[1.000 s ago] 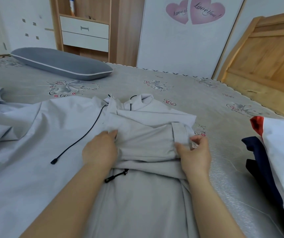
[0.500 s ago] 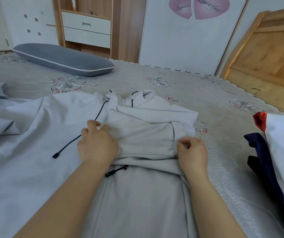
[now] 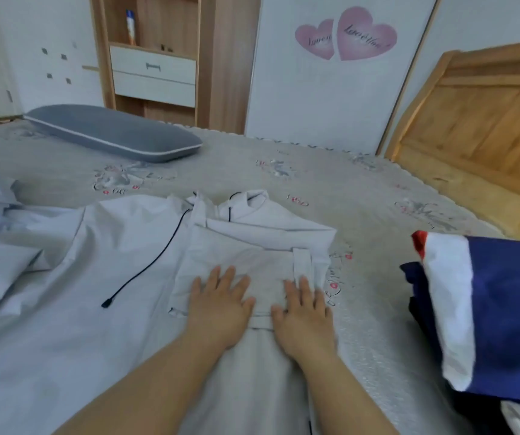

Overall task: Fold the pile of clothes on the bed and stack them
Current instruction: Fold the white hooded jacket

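A light grey garment (image 3: 252, 246) lies partly folded in the middle of the bed, its collar pointing away from me. My left hand (image 3: 221, 301) lies flat on the folded part with fingers straight and spread. Beside it my right hand (image 3: 304, 306) presses flat on the same fold near a sleeve cuff. A black drawstring (image 3: 145, 271) trails across the pale blue-grey cloth (image 3: 48, 293) spread out to the left. At the right edge sits a stack of navy, white and red clothes (image 3: 487, 309).
A grey pillow (image 3: 111, 131) lies at the far left of the bed. The wooden headboard (image 3: 484, 120) rises at the right. Behind the patterned bedspread (image 3: 283, 171) stand a wooden shelf with drawers (image 3: 153, 70) and a white wardrobe door with pink hearts.
Both hands let go of the fold's edges and moved inward, flattening onto the folded garment. The fold now lies smoother.
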